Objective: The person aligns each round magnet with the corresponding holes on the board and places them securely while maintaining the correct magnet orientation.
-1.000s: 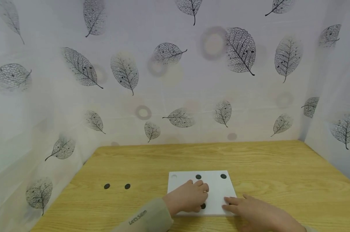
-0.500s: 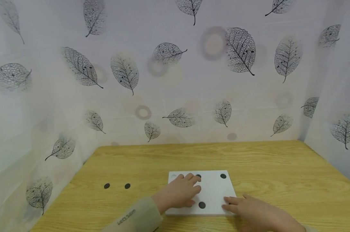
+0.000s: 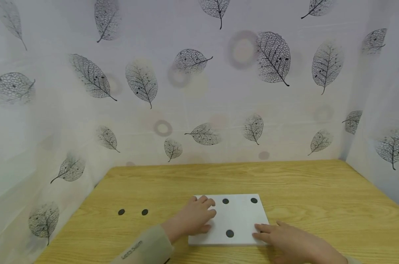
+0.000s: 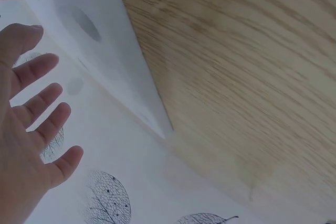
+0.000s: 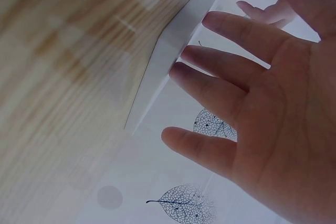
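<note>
A white rectangular board lies on the table. On it sit a black disc at the back middle, another disc at the back right corner, and a third disc near the front. My left hand hovers over the board's left part, its fingers loosely bent and spread, holding nothing; it hides that part of the board. In the left wrist view its palm is bare. My right hand rests its fairly straight fingers on the board's right edge; a dark bit shows between them.
Left of the board, two more black discs, a farther one and a nearer one, lie on the wooden table. A pale curtain printed with leaves hangs behind the table and along both sides.
My left hand has let go of the front disc and moved left, uncovering that disc and more of the board. My right hand stays at the board's right edge.
</note>
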A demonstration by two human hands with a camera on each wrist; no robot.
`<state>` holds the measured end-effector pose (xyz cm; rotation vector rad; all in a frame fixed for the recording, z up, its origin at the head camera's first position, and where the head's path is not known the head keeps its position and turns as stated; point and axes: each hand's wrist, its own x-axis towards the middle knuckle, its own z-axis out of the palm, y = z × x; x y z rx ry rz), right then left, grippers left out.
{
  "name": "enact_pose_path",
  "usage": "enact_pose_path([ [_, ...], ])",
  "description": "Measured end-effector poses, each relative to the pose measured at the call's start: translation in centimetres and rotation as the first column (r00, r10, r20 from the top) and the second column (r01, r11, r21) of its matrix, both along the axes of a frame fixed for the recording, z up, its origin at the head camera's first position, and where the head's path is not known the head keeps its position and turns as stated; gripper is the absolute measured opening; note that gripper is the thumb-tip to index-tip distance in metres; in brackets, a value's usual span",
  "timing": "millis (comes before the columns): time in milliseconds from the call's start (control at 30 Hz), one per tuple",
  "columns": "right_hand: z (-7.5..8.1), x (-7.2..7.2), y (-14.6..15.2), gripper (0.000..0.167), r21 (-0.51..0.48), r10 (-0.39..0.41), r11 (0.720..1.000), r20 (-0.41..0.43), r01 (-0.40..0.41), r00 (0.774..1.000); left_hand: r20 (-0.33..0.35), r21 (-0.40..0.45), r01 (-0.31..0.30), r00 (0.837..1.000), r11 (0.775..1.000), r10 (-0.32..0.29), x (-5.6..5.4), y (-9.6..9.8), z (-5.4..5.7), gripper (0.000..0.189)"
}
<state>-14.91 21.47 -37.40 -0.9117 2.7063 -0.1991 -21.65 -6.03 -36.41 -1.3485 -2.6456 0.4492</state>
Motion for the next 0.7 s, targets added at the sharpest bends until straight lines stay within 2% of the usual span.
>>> enact_pose_path([
  [200,0.1,0.4,0.2,0.061,-0.034,-0.042,0.999,0.026,0.043,0.999,0.053,0.053,-0.044,0.998,0.998,0.041,-0.6,-1.6,-0.1,0.015],
  [300,0.2,0.4,0.1,0.065,-0.026,-0.049,0.998,0.041,0.050,0.998,0.050,0.074,-0.066,0.997,0.995,0.063,-0.9,-2.6,-0.4,0.013],
  [433,0.2,0.5,0.1,0.062,-0.015,-0.051,0.999,0.046,0.051,0.998,0.032,0.111,-0.101,0.995,0.989,0.098,-1.2,-3.9,-0.4,0.014],
  [533,0.2,0.3,0.0,0.058,-0.022,-0.046,0.999,0.051,0.048,0.998,0.046,0.156,-0.145,0.989,0.977,0.140,-1.3,-5.0,-0.2,0.011],
  [700,0.1,0.3,0.0,0.056,-0.030,-0.014,0.999,0.008,0.014,1.000,0.119,0.209,-0.236,0.969,0.949,0.215,-1.7,-7.1,-0.1,0.009],
])
